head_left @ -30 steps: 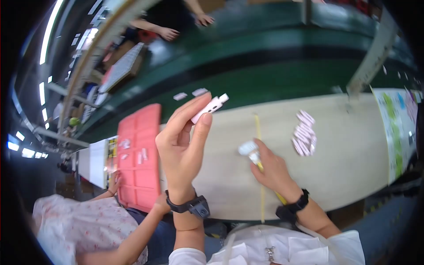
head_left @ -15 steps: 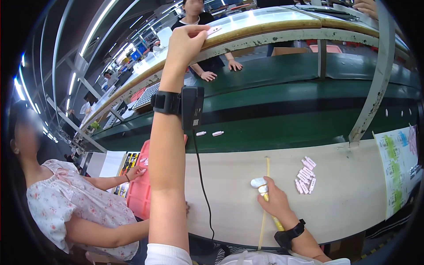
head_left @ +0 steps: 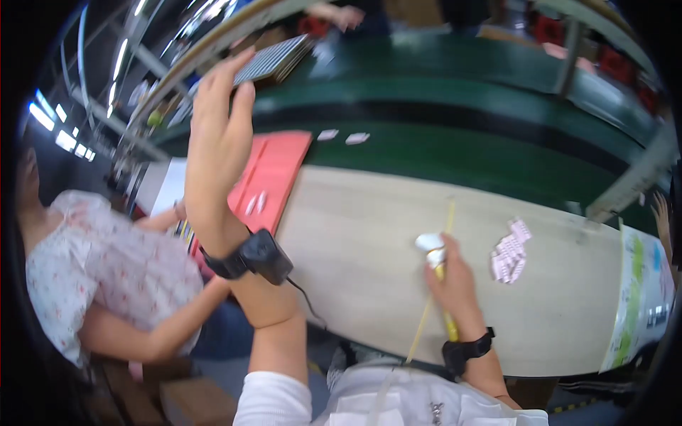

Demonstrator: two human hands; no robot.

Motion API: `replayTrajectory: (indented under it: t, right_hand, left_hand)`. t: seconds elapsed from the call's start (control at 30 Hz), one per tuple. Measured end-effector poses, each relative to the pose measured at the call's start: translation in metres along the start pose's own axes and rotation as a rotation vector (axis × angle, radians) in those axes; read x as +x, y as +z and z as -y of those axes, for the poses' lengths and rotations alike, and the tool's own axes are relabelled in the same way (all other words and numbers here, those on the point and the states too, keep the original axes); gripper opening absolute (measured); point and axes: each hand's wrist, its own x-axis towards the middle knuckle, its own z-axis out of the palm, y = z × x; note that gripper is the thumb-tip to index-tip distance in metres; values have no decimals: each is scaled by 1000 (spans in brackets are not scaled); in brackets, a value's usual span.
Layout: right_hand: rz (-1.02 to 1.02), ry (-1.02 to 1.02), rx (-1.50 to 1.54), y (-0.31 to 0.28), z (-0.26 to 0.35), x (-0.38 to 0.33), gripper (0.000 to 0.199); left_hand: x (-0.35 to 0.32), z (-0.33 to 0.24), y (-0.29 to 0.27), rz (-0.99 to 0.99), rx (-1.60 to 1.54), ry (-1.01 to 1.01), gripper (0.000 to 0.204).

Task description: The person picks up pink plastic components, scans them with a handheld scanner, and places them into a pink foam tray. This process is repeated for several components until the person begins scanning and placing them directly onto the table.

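Note:
My left hand [head_left: 219, 135] is raised at the left with its fingers stretched out and nothing visible in it. Behind it lies a red-pink tray [head_left: 288, 167] carrying two small pale pink pieces [head_left: 257, 203]. My right hand [head_left: 455, 280] wraps around a yellow-handled tool [head_left: 430, 245] with a rounded white head, low over the beige tabletop [head_left: 362, 241]. What the head is made of is too blurred to tell. To the right of that hand, a pile of several small pink pieces [head_left: 510, 254] with dark dots rests on the table.
Beyond the table runs a green conveyor belt [head_left: 398, 160] with two pink pieces [head_left: 357, 138] on it. A co-worker in a floral blouse [head_left: 114, 270] sits close on my left. A metal post [head_left: 632, 177] and printed sheet [head_left: 636, 298] stand at the right. A yellow strip [head_left: 420, 330] crosses the table.
My left hand has come down and left from the upper shelf edge, and its fingers have opened; the pink piece that was at its fingertips is no longer visible there. My right hand keeps its hold.

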Motion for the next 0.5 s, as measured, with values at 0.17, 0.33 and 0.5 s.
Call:
replayTrajectory:
  t: [0.17, 0.33, 0.5]
  right_hand:
    - [-40, -30, -104, 2, 3, 0, 63]
    - [-29, 13, -117, 19, 8, 0, 61]
    - [-148, -74, -219, 17, -6, 6, 61]
  left_hand:
    - [-175, 28, -16, 351, 99, -561, 40]
    - [-278, 72, 23, 546, 121, -753, 43]
    - [-285, 136, 58, 308, 257, -756, 43]
